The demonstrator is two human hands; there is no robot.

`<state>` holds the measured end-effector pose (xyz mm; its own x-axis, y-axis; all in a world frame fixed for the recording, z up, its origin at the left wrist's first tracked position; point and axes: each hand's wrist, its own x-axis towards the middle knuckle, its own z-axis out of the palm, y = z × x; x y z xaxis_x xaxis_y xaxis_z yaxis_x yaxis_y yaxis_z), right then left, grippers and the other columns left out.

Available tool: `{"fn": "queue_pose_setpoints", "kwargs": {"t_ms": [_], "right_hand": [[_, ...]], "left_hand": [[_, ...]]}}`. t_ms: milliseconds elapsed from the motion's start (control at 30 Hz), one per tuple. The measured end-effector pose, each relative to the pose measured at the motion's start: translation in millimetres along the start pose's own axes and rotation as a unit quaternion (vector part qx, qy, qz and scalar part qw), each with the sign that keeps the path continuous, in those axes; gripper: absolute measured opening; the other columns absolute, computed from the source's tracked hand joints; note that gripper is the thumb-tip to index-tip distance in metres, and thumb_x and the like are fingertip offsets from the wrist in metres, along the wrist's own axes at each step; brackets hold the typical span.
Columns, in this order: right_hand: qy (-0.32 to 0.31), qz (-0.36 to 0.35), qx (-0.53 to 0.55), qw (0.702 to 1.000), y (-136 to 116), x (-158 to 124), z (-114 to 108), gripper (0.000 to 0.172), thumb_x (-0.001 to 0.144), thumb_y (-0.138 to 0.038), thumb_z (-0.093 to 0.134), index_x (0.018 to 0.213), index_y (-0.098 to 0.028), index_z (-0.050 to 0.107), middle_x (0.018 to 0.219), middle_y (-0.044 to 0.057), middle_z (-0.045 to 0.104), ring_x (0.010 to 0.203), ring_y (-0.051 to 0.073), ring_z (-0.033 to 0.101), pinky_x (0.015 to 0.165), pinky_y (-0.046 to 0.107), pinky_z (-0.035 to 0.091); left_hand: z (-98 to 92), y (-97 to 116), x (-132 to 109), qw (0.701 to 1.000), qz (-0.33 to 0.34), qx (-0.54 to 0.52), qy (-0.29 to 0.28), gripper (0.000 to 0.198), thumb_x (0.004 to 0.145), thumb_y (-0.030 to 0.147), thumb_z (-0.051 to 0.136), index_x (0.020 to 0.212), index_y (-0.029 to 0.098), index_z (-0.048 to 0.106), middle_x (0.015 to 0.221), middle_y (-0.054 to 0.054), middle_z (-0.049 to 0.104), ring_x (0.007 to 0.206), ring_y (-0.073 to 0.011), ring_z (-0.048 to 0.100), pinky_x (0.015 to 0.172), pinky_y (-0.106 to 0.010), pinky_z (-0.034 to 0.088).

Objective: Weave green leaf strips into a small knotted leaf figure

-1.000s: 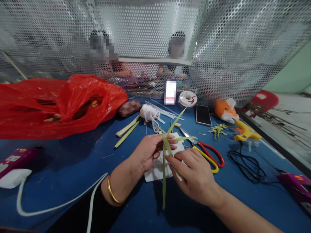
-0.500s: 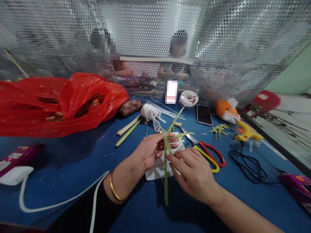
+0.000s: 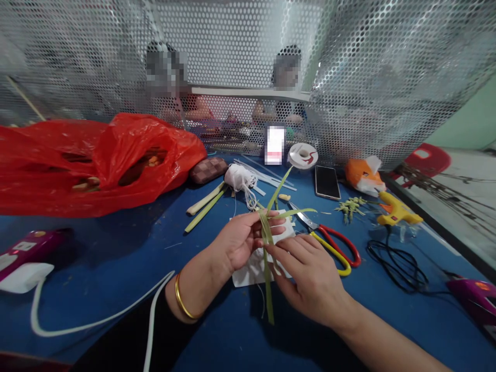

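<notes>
Strips of green leaf (image 3: 266, 227) are in both hands, at the middle of the blue desk (image 3: 220, 341). The longest strip hangs nearly straight toward the person; its long axis runs near to far, and its loose lower end points at the near side, leaning a little to the right. Around this end, the blue surface shows between the two forearms, and one thin white thread (image 3: 262, 299) is just beside it. At the left, white cable (image 3: 116, 324) curls near the sleeve (image 3: 155, 330).

Right hand (image 3: 312, 274) has its fingers closed on the strips below the crossing. Left hand (image 3: 238, 243) pinches them at the crossing with thumb and fingers, the palm half turned up. From there one strip points far and slightly right, another points right, almost level, toward the scissors (image 3: 341, 245).

Under the hands lies a white cloth or paper (image 3: 248, 274); I cannot tell which. The scissors lie to its right, with blades pointing away to the left. Farther are two stalks (image 3: 205, 209), white string (image 3: 238, 178) and yellow glue gun (image 3: 399, 209), near the right desk edge. Behind them are phone (image 3: 327, 182), roll (image 3: 303, 155) and, at left, red bag (image 3: 116, 173). A metal screen (image 3: 240, 46) bounds the far side.
</notes>
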<state>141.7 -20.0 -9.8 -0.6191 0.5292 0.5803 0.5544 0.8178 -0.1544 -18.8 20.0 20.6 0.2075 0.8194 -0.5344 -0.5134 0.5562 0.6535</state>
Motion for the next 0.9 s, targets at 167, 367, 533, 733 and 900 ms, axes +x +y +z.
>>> {"fn": "queue_pose_setpoints", "kwargs": {"t_ms": [167, 367, 533, 733, 900], "right_hand": [[0.045, 0.006, -0.006, 0.999, -1, 1, -1, 0.02, 0.088, -0.01, 0.052, 0.1, -0.012, 0.068, 0.087, 0.01, 0.07, 0.078, 0.023, 0.061, 0.076, 0.039, 0.046], [0.045, 0.02, 0.015, 0.999, 1, 0, 2, 0.018, 0.088, -0.008, 0.055, 0.099, -0.013, 0.068, 0.087, 0.009, 0.07, 0.079, 0.023, 0.062, 0.076, 0.039, 0.047], [0.114, -0.011, 0.051, 0.992, -2, -2, -4, 0.018, 0.088, -0.005, 0.059, 0.102, -0.011, 0.067, 0.087, 0.009, 0.07, 0.078, 0.02, 0.062, 0.075, 0.036, 0.048], [0.049, -0.089, 0.01, 0.995, -7, -3, 0, 0.015, 0.09, -0.01, 0.058, 0.102, -0.01, 0.067, 0.08, 0.007, 0.071, 0.068, 0.02, 0.058, 0.066, 0.035, 0.043], [0.03, -0.099, -0.007, 0.995, -6, -7, 5, 0.018, 0.091, -0.011, 0.057, 0.107, -0.01, 0.066, 0.078, 0.006, 0.07, 0.065, 0.019, 0.054, 0.062, 0.034, 0.039]], "left_hand": [[-3.8, 0, 2, 1.0, 0.004, 0.002, -0.01, 0.01, 0.082, 0.016, 0.065, 0.081, 0.012, 0.074, 0.078, -0.009, 0.074, 0.059, -0.0093, 0.065, 0.036, -0.014, 0.026], [0.6, 0, 0, 1.0, 0.009, -0.008, -0.015, 0.013, 0.084, 0.013, 0.063, 0.074, 0.012, 0.072, 0.067, -0.005, 0.07, 0.054, -0.0086, 0.063, 0.043, -0.015, 0.038], [-1.6, -3, 3, 0.999, 0.045, 0.016, 0.008, 0.019, 0.09, 0.016, 0.058, 0.081, 0.011, 0.073, 0.079, -0.011, 0.076, 0.068, -0.0129, 0.072, 0.035, -0.011, 0.029], [0.2, -8, 2, 0.999, 0.039, 0.027, 0.002, 0.022, 0.092, 0.017, 0.055, 0.085, 0.011, 0.075, 0.092, -0.013, 0.078, 0.068, -0.012, 0.073, 0.033, -0.011, 0.026], [1.2, -9, 1, 0.999, 0.04, 0.028, 0.007, 0.02, 0.092, 0.017, 0.057, 0.085, 0.011, 0.075, 0.091, -0.013, 0.078, 0.07, -0.0145, 0.074, 0.042, -0.013, 0.043]]}}
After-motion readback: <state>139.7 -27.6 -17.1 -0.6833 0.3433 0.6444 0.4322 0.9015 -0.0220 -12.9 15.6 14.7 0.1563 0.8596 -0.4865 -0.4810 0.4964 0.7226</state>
